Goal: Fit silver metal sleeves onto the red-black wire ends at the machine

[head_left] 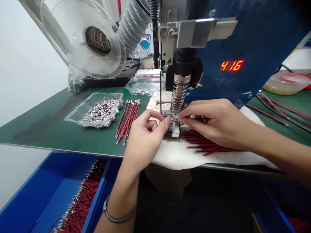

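Note:
Both hands meet at a small metal fixture (175, 130) below the spring-wrapped tip (181, 92) of a blue machine (218, 38). My left hand (147, 137) is closed, thumb and forefinger together at the fixture's left side; whatever they pinch is too small to make out. From the right, my right hand (216, 121) pinches at the fixture's other side, its fingertips hiding what they hold. Beneath this hand lies a bundle of red and black wires (201, 144) on a white cloth (175, 158). More wires with metal connectors (128, 118) lie left of my left hand.
A clear plastic tray (70, 118) of small metal connectors (102, 111) stands on the green table (31, 126). Below the edge, a blue bin (55, 168) holds many connectored wires (82, 200). A clear round hood (65, 38) hangs at upper left; loose wires (279, 108) lie right.

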The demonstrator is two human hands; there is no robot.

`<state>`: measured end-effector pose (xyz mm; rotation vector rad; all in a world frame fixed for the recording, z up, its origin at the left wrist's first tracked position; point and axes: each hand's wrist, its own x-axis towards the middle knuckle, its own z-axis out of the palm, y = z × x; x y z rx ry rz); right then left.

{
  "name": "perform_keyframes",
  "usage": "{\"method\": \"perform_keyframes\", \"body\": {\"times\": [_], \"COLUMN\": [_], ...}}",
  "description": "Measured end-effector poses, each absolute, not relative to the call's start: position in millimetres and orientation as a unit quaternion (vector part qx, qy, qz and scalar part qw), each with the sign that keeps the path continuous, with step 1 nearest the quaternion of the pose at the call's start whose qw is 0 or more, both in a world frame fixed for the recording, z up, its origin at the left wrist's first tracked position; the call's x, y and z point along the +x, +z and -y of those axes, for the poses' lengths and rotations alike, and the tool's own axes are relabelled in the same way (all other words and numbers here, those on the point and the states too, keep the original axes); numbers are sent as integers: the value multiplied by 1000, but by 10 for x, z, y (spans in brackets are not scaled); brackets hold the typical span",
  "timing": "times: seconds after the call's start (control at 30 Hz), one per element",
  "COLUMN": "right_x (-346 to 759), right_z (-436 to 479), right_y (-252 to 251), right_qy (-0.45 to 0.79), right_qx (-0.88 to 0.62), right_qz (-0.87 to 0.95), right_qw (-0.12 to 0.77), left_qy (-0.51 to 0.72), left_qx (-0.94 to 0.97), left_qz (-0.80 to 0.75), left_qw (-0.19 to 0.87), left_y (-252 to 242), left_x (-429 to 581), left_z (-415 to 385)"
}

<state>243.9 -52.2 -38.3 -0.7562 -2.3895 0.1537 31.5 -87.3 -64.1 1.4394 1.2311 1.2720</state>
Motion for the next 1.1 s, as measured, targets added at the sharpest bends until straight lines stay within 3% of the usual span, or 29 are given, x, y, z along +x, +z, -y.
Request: {"method": "perform_keyframes", "body": {"times": [1.1], "right_x": [2427], "right_z": [541], "right_y": [-355], "right_qy": [78], "right_qx": [-308], "right_qz": [897], "right_qw": [307], "left_qy": [493], "left_qx": [584], "left_qz": [-504], "left_qw": [402], "left_y": [-627], "left_x": [317], "left_z": [892]}}
